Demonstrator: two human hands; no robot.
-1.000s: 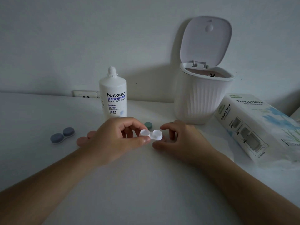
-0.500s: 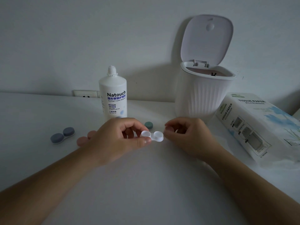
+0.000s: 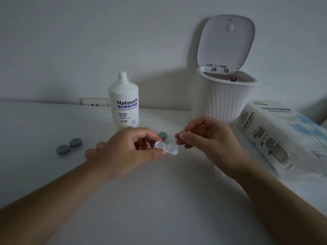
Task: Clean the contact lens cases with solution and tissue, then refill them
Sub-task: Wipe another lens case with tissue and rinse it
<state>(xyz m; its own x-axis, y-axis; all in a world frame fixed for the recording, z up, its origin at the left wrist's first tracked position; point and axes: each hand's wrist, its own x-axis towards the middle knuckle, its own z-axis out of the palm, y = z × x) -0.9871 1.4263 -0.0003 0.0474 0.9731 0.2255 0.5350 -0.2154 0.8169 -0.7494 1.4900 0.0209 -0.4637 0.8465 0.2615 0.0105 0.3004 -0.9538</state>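
left hand (image 3: pixel 131 149) is pinching the white lens case (image 3: pixel 166 147) just above the bench (image 3: pixel 159 200) | right hand (image 3: pixel 208 138) is pinching a small white cap (image 3: pixel 184 134) beside it | case is looking light, hard, slippery; hold its edges

A clear white lens case (image 3: pixel 166 148) with both wells uncapped is held just above the table centre. Far behind it stands an upright white Natouch solution bottle (image 3: pixel 123 103). A grey-capped, closed lens case (image 3: pixel 69 146) lies left; a tissue paper pack (image 3: pixel 281 133) lies right.
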